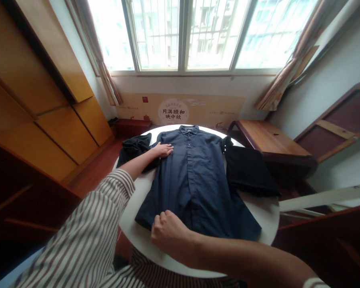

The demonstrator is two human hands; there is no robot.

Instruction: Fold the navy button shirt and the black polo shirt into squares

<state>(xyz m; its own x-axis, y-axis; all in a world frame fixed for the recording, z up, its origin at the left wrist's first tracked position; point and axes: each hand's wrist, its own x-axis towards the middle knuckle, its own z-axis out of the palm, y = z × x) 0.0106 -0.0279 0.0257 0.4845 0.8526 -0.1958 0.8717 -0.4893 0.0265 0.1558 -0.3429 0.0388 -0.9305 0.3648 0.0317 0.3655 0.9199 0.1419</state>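
A dark navy button-up shirt (195, 176) lies flat, front up, on a round white table (270, 218), collar toward the window. My left hand (163, 150) rests flat with fingers spread on the shirt's left shoulder. My right hand (168, 232) is closed on the shirt's near left hem edge, pinching the fabric. The shirt's left sleeve (135, 150) hangs crumpled off the table's far left side. Another black garment (247, 170) lies to the shirt's right.
A dark wooden side table (270, 140) stands beyond the right of the round table. Yellow wooden cabinets (42, 120) line the left wall. A window with curtains (183, 36) fills the back. A wooden bed frame (342, 120) is at right.
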